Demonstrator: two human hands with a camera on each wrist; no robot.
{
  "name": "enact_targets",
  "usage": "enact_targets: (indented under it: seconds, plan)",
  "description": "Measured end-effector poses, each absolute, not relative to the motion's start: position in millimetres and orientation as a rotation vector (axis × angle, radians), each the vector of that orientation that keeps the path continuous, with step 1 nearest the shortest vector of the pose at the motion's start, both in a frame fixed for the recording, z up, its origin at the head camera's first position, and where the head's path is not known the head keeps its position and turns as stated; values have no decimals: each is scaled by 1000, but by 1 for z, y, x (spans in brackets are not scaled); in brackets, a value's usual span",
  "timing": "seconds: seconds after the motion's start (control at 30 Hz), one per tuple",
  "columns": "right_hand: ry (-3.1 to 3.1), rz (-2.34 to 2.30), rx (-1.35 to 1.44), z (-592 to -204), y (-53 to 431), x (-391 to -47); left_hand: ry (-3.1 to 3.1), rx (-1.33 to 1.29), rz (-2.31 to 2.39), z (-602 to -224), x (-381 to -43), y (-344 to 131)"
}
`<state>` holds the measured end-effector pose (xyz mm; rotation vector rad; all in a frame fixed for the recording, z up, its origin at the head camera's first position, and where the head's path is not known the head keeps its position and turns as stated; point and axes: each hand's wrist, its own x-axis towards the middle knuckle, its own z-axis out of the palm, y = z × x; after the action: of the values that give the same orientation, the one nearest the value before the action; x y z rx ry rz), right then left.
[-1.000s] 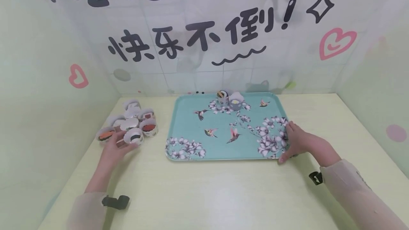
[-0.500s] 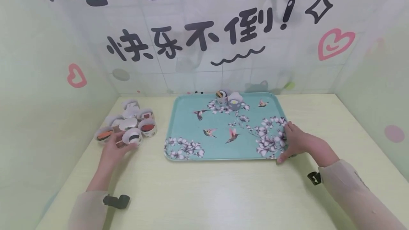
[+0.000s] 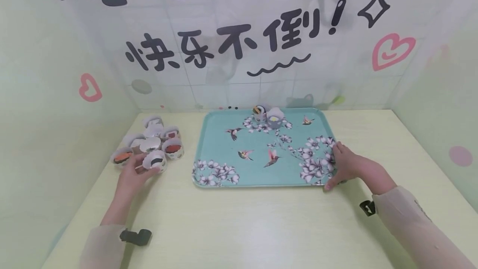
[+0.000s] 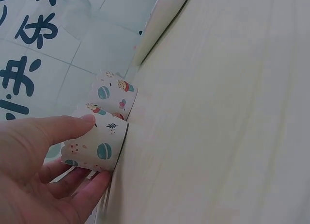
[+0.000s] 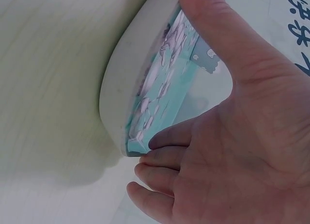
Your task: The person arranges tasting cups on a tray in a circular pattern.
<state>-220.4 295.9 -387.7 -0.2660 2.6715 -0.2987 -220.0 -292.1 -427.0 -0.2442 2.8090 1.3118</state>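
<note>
My left hand (image 3: pixel 131 174) grips a white paper baking cup (image 3: pixel 155 161) that holds a dark-topped sushi piece, at the front of a cluster on the table's left. In the left wrist view, the thumb lies along the cup's printed wall (image 4: pixel 102 141) and the fingers are under its other side. My right hand (image 3: pixel 349 165) holds the near right corner of a turquoise tray (image 3: pixel 220 136), thumb at the front edge and fingers on the right rim. In the right wrist view, the hand spans the tray's corner (image 5: pixel 118 93). The cup's far side is hidden.
Several more cups stand close around the gripped one, among them one with an orange topping (image 3: pixel 122 157) and one with a red topping (image 3: pixel 173 148). Two filled cups, one grey (image 3: pixel 275 120), stand at the tray's back. A lettered wall (image 3: pixel 224 90) rises behind the table.
</note>
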Motion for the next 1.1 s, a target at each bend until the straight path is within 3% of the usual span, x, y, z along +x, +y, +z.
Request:
enact_targets:
  seconds: [1.1]
  plan:
    - [2677,-316,-272,-386,296,-218,2794,-232,1296,-405,-210,-279]
